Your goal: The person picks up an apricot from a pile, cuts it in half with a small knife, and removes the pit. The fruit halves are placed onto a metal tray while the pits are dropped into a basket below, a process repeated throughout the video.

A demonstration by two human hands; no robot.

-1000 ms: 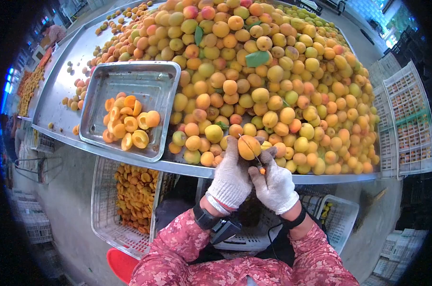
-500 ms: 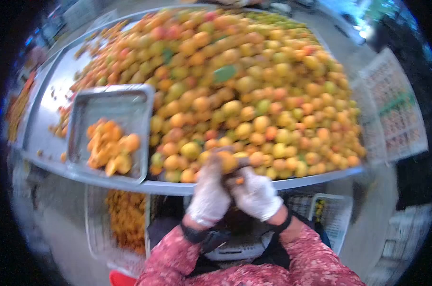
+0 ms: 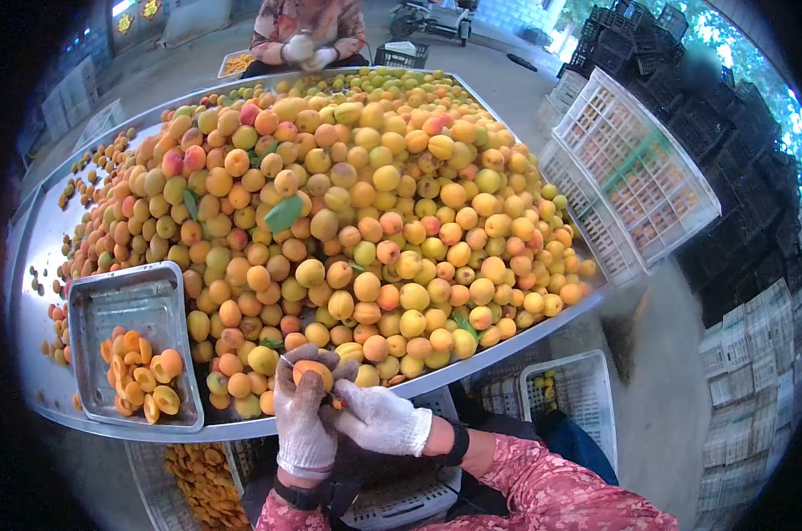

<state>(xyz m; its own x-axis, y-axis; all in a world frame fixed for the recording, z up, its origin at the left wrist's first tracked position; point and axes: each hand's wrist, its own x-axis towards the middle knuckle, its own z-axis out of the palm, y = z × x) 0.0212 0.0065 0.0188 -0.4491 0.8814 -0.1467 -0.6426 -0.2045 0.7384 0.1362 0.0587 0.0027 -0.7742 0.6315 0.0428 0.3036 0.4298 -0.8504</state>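
Left hand [image 3: 302,416], gloved, is wrapped around one apricot [image 3: 312,373] at the near edge of the table [image 3: 29,257], fingers closed round its back and top. Right hand [image 3: 379,419], also gloved, presses in from the side, fist closed on what looks like a small knife with an orange bit showing at the fruit; blade itself too small to confirm. Risks: the cut runs toward the left thumb and knit gloves won't stop an edge; wet fruit on fabric could slip and drop into the white crate [image 3: 410,496] below. The heap of apricots [image 3: 356,221] sits right up to the table lip beside the hands, so a nudged elbow could roll fruit off. Metal tray [image 3: 126,310] with cut halves [image 3: 144,380] lies well to the left, so each transfer is a long reach and halves could fall short.
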